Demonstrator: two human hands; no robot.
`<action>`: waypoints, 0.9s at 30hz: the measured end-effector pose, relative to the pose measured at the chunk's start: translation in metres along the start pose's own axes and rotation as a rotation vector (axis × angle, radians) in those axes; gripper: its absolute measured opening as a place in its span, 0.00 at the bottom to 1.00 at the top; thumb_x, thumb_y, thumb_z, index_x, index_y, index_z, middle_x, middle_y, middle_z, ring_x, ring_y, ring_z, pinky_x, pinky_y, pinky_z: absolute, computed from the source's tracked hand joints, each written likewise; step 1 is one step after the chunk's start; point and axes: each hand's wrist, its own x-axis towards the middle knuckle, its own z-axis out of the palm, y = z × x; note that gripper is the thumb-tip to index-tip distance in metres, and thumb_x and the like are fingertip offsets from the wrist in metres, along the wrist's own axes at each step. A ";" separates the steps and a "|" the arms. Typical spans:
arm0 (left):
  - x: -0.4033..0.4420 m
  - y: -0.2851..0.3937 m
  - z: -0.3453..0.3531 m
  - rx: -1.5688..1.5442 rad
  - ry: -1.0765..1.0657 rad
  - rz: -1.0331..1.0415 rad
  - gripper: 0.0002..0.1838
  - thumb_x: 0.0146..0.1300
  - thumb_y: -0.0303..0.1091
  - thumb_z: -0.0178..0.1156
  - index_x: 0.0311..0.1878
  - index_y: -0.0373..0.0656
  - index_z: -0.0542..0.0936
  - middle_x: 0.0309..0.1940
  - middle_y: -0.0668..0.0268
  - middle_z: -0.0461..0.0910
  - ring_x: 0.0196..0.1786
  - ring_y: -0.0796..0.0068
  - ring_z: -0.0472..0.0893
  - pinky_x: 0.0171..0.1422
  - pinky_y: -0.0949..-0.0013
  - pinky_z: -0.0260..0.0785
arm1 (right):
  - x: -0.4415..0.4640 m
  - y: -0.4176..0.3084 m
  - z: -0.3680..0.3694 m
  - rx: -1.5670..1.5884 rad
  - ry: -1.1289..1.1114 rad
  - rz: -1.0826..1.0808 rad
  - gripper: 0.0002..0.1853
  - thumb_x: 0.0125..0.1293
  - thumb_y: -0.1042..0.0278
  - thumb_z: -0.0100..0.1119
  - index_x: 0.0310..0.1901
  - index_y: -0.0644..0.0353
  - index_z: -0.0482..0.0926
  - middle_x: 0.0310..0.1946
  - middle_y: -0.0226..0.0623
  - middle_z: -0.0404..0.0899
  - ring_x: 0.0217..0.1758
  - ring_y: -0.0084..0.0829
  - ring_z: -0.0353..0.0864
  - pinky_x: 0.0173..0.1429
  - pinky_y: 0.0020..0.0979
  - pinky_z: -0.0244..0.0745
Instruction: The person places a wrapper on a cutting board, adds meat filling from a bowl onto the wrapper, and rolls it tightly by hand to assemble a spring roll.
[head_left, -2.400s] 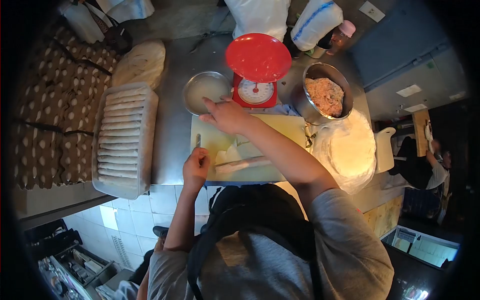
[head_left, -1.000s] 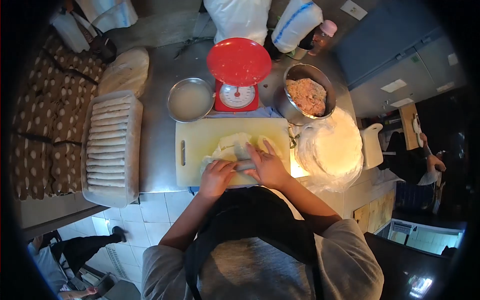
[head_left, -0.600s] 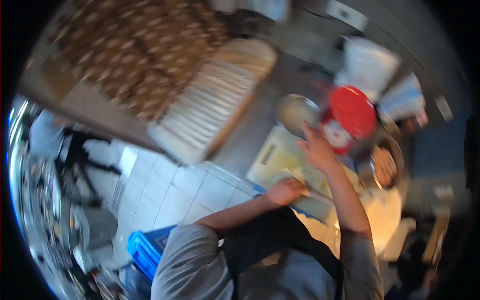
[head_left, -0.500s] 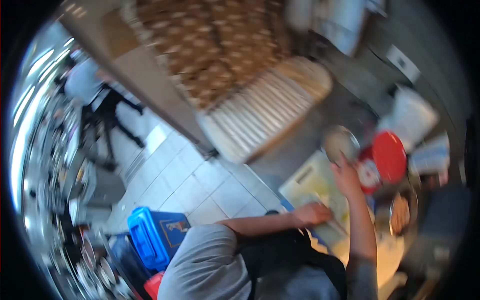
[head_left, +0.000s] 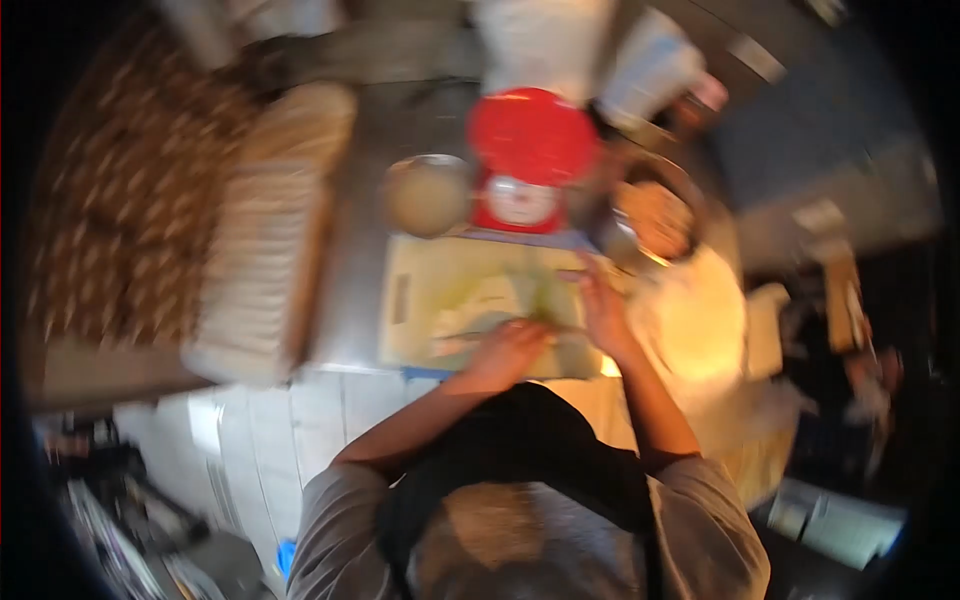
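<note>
Premises: evidently a working kitchen, shown by steel counter (head_left: 352, 310), red scale (head_left: 532, 140), cutting board (head_left: 415, 275) and, though blurred, apparent egg trays (head_left: 130, 200).

Blur smears the left hand (head_left: 508, 352), which hides part of the pale sheet (head_left: 487, 307) beneath, and the right hand (head_left: 600, 303), whose contact cannot be told. At twelve o'clock the scale dial (head_left: 522, 202) is unreadable and the top edge crops a white bag (head_left: 545, 40). Toward nine, rolls (head_left: 252, 262) run together.
</note>
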 end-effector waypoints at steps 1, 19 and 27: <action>0.003 0.000 0.008 -0.040 0.029 -0.007 0.15 0.55 0.30 0.60 0.47 0.41 0.81 0.48 0.62 0.79 0.50 0.60 0.78 0.56 0.59 0.71 | -0.019 0.009 -0.007 0.038 0.024 0.056 0.28 0.75 0.51 0.41 0.70 0.58 0.59 0.55 0.46 0.79 0.58 0.43 0.77 0.68 0.41 0.63; 0.018 -0.007 0.000 -0.133 -0.174 -0.044 0.17 0.57 0.29 0.63 0.51 0.38 0.80 0.47 0.54 0.78 0.51 0.52 0.75 0.57 0.54 0.67 | -0.058 0.034 0.027 -0.506 0.053 -0.151 0.44 0.68 0.35 0.40 0.67 0.75 0.58 0.56 0.62 0.73 0.62 0.52 0.73 0.76 0.56 0.40; 0.049 -0.039 -0.005 0.066 -0.080 -0.213 0.20 0.56 0.27 0.63 0.53 0.33 0.78 0.51 0.52 0.77 0.56 0.52 0.74 0.63 0.52 0.64 | -0.125 -0.008 -0.150 0.149 0.539 -0.029 0.17 0.64 0.70 0.62 0.55 0.62 0.78 0.46 0.34 0.79 0.47 0.25 0.80 0.52 0.28 0.76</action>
